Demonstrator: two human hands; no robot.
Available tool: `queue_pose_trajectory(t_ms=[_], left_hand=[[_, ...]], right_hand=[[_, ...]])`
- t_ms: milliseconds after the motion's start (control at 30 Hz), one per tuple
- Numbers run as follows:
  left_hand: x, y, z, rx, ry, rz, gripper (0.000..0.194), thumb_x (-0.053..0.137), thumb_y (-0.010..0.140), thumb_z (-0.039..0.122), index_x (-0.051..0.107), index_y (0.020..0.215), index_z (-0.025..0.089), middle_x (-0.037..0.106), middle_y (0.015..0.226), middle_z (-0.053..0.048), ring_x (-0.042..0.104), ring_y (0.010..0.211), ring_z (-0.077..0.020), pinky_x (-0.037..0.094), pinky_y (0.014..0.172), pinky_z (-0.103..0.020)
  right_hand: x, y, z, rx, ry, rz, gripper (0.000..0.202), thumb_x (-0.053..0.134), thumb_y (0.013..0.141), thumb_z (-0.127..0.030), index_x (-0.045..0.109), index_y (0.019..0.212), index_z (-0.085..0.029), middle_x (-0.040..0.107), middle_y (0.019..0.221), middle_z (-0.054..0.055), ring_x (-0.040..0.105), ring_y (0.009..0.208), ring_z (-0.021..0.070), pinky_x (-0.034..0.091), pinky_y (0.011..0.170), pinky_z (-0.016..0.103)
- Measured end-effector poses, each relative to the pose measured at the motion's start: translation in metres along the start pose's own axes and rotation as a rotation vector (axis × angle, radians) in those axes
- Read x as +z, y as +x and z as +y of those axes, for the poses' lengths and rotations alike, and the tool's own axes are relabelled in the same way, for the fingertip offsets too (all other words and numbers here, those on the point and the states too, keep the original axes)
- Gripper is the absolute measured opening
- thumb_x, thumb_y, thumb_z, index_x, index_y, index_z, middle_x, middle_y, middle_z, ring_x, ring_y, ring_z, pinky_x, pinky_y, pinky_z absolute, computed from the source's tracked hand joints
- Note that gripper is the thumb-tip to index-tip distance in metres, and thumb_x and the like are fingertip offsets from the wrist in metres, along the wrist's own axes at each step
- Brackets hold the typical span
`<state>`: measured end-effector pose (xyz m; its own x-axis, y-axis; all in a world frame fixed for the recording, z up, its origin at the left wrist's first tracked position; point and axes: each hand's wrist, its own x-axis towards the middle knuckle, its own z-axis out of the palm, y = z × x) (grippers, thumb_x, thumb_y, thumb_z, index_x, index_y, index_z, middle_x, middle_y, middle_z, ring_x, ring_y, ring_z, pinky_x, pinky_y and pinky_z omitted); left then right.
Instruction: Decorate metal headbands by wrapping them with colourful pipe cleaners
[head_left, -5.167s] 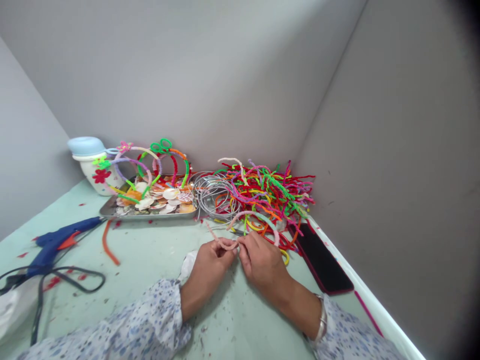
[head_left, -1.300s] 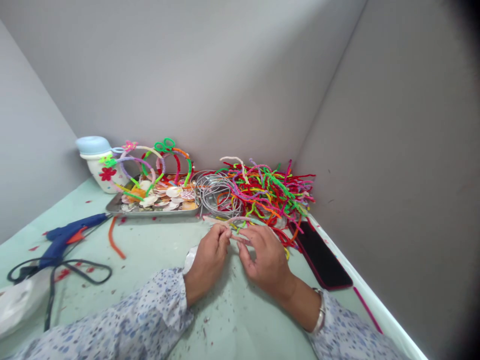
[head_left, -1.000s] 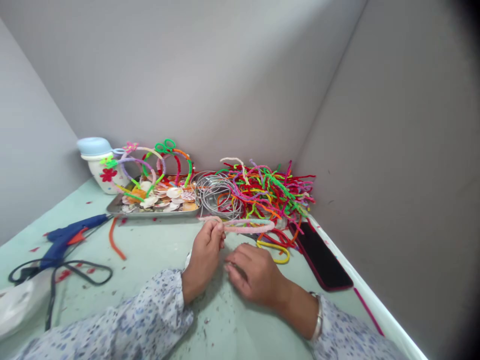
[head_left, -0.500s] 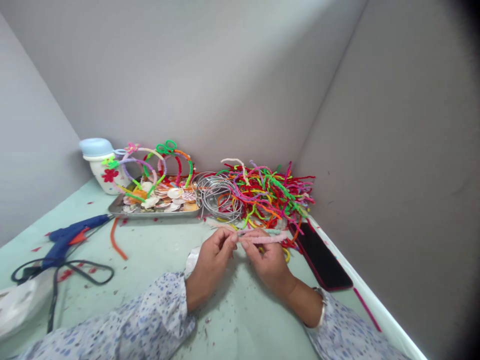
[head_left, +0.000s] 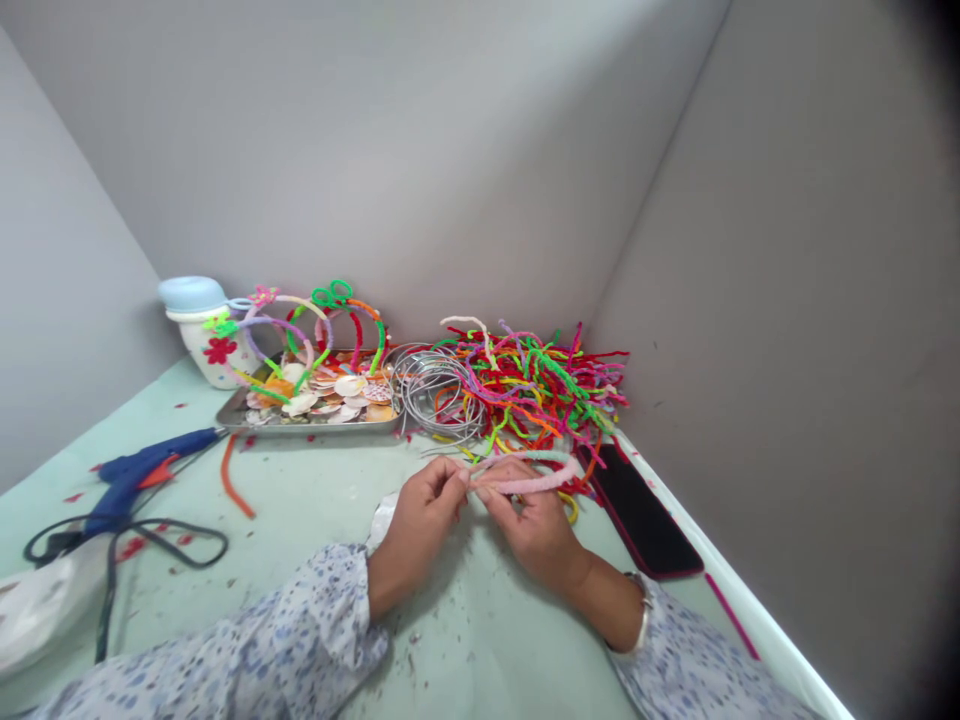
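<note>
A curved loop (head_left: 540, 484) wrapped in fuzzy pink, pale green and lilac lies between my two hands, over the middle of the table. My right hand (head_left: 529, 520) is closed on the pink part near its left end. Fingertips of my left hand (head_left: 427, 510) are pinched at that same end, touching or nearly touching my right fingertips; how the end is held there is too small to tell. Behind my right hand lies a tangled pile of coloured fuzzy stems (head_left: 540, 385). Left of the pile is a coil of silver wire (head_left: 427, 395).
A metal tray (head_left: 315, 430) holds shells and fuzzy-wrapped hoops; a lidded white cup (head_left: 214, 345) stands behind it. A blue glue gun (head_left: 124, 480) with a dark cord lies left. A phone (head_left: 645, 515) lies right, near the wall. An orange stem (head_left: 234, 480) lies below the tray.
The loop has turned so that its curve shows more open, with the pale green side higher. My left hand has shifted slightly left; my right hand keeps its grip.
</note>
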<state>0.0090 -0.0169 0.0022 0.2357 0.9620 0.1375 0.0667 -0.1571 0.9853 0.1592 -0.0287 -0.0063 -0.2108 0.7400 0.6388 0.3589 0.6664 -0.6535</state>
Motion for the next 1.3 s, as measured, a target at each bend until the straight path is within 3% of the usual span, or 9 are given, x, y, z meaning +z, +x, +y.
queue_pose_trajectory(t_ms=[233,500,733,1133,1300], left_hand=[[0.001,0.005,-0.001,-0.195,-0.223,-0.039,0.014,0.05,0.071,0.024,0.047,0.059,0.017,0.042,0.049,0.006,0.034,0.044,-0.0083,0.025,0.044,-0.021],[-0.002,0.008,-0.004,-0.232,-0.203,-0.087,0.011,0.046,0.066,0.02,0.046,0.055,0.017,0.041,0.049,0.006,0.034,0.044,-0.0081,0.023,0.044,-0.021],[-0.009,0.012,0.002,-0.364,-0.32,-0.24,0.004,0.049,0.064,0.016,0.05,0.061,0.015,0.044,0.053,0.004,0.035,0.045,-0.0068,0.023,0.044,-0.02],[-0.023,0.021,-0.006,-0.619,-0.409,-0.427,0.007,0.056,0.064,0.018,0.053,0.06,0.013,0.045,0.051,0.003,0.033,0.042,-0.0046,0.019,0.042,-0.018],[-0.026,0.022,-0.005,-0.654,-0.491,-0.509,0.009,0.06,0.065,0.018,0.053,0.064,0.012,0.044,0.054,0.002,0.031,0.043,-0.0038,0.016,0.042,-0.018]], right_hand=[[-0.004,-0.001,0.004,-0.133,-0.074,-0.033,0.017,0.052,0.086,-0.015,0.065,0.095,-0.021,0.067,0.087,0.005,0.061,0.088,0.0186,0.049,0.083,0.038],[-0.008,-0.001,0.006,-0.263,-0.204,-0.104,0.017,0.051,0.086,-0.016,0.061,0.098,-0.019,0.065,0.088,0.006,0.06,0.085,0.0181,0.052,0.076,0.035],[-0.013,-0.002,0.011,-0.379,-0.376,-0.198,0.018,0.05,0.086,-0.016,0.059,0.101,-0.017,0.065,0.092,0.008,0.059,0.085,0.019,0.051,0.073,0.033],[-0.012,-0.004,0.012,-0.612,-0.618,-0.186,0.022,0.047,0.084,-0.009,0.059,0.1,-0.019,0.066,0.083,0.005,0.058,0.068,0.0155,0.044,0.055,0.027],[-0.013,-0.004,0.01,-0.539,-0.543,-0.177,0.021,0.048,0.085,-0.011,0.06,0.1,-0.02,0.067,0.085,0.004,0.061,0.072,0.0159,0.048,0.064,0.029]])
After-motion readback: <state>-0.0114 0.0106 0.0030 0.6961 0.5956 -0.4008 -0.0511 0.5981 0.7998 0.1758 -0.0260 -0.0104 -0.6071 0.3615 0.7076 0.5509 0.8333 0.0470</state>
